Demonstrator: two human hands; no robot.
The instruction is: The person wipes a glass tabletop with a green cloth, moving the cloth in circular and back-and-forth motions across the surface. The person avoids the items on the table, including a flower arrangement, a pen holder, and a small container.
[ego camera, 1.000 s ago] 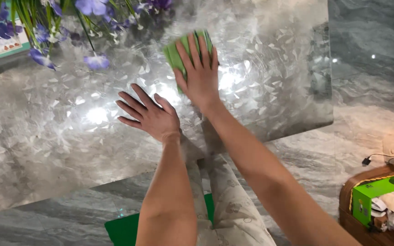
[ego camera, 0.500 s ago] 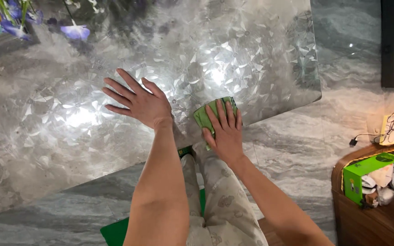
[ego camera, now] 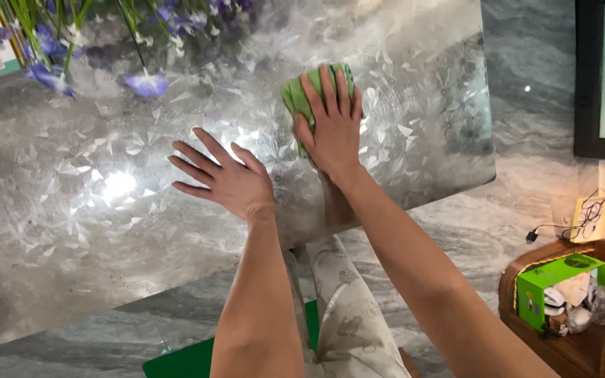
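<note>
Cloth: a green cloth (ego camera: 301, 94) lies bunched on the patterned glass tabletop (ego camera: 71, 210), at about 12 o'clock from the frame's middle, mostly covered by the right hand (ego camera: 330, 126).
How it handles: judged soft, light and limp; it would fold under any push and slide readily on the slick glass, so a flat palm pressing down from above suits it better than a pinch at an edge.
Right hand grip: flat on top of the cloth, fingers together and stretched toward 12 o'clock, pinning it to the glass rather than closing round it; whether the thumb tucks under the cloth's edge I cannot tell.
Right arm pose: extended long from 5 o'clock, wrist nearly straight, forearm over the table's near edge.
Left hand: left hand (ego camera: 225, 178) rests palm down on bare glass at 9 o'clock from the cloth, fingers spread wide toward 10 o'clock, holding nothing, apart from the cloth.
Left arm pose: rises from 6 o'clock, braced as a prop.
Surface: glossy, with bright glare patches; likely hard and breakable.
Around: purple flowers (ego camera: 145, 82) at 11 o'clock; a green box (ego camera: 558, 283) on a wooden stand (ego camera: 582, 350) at 4 o'clock, well apart.
</note>
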